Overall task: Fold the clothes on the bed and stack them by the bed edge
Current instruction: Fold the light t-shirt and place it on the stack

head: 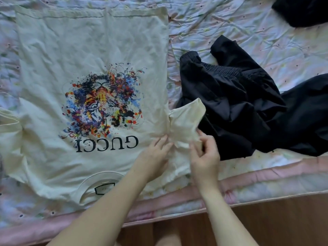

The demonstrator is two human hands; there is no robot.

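Spread print-up across the bed point(266, 38), collar at the near edge: a cream T-shirt point(74, 55), its right sleeve point(186, 119) bunched and twisted. Left hand point(156, 157) laid flat, fingers relaxed, pinning the shoulder seam; right hand point(204, 157) pinching the sleeve's crumpled hem. Likely risks: a creased sleeve folded in if not smoothed first, or the shirt body dragged askew by too hard a pull. Just right of the sleeve and touching it, a heap of black clothes point(236, 103), crowding the room needed to straighten it. Far right, another dark garment point(301, 11). Below the mattress edge, a wooden floor point(275, 224).
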